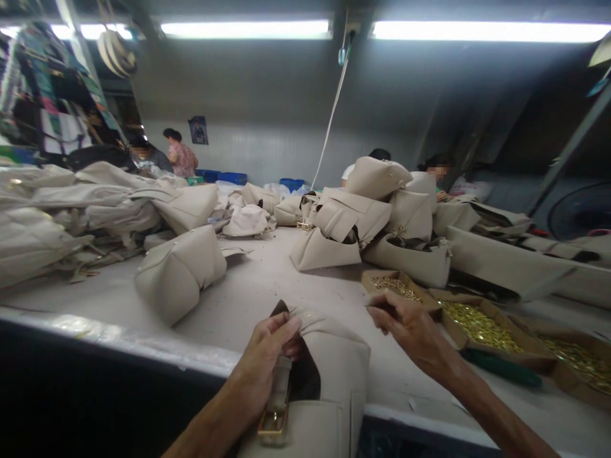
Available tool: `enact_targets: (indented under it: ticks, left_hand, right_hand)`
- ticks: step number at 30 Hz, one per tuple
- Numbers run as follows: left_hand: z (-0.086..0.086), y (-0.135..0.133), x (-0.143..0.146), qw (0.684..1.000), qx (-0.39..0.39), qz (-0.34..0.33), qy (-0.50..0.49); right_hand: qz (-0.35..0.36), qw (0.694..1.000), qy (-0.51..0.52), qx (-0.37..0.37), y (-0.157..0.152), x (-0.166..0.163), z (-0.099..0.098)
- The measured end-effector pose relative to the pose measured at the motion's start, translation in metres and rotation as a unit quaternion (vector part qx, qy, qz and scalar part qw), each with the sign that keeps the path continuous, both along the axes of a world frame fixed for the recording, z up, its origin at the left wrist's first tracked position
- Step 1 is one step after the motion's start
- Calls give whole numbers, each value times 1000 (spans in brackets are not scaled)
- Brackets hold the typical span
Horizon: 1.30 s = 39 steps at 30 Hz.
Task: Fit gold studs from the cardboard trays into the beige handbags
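A beige leather-look bag [334, 356] with a dark inside lies at the table's front edge, nearest to me. My left hand [272, 343] is closed on its upper edge, thumb on top and fingers partly hidden behind. Below that hand hangs a strap with a gold buckle [273, 425]. To the right of the bag, my right hand [398, 321] is raised with finger and thumb pinched together. A small dark tip shows at the pinch, too little to name. Just behind this hand stands a cardboard tray [432, 308] of small metal pieces.
More trays of gold hardware [482, 324] stand at the right, with a dark green object [503, 367] before them. Beige bags are piled at the back right [363, 216] and left [95, 197]; a single bag [179, 270] lies nearer. Several people are beyond the table.
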<state>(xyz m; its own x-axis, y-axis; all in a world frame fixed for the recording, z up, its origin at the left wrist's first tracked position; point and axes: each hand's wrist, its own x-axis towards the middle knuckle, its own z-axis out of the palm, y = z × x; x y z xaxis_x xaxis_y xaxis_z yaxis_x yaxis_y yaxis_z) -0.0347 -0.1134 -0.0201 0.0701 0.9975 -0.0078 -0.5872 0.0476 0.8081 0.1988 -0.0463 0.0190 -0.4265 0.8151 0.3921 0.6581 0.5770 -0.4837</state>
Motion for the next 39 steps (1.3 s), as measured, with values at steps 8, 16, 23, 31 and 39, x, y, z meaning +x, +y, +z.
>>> enact_targets:
  ticks: [8,16,23,31,39]
  left_hand:
    - [1,2,5,999,6,-4,-33]
    - [-1,4,2,999,-5,-18,-28]
    - [2,-7,-6,997,1,-9,77]
    - [7,-14,6,997,-67,6,-30]
    - [-7,-9,17,991,-34,-5,-126]
  right_hand:
    - [172,985,-5,17,-14,-74,39]
    - [153,988,-18,-2,-9,-77,32]
    - [116,993,19,30,-25,-81,12]
    - [115,991,51,34,-33,-75,3]
    - [144,989,22,9,-26,-71,15]
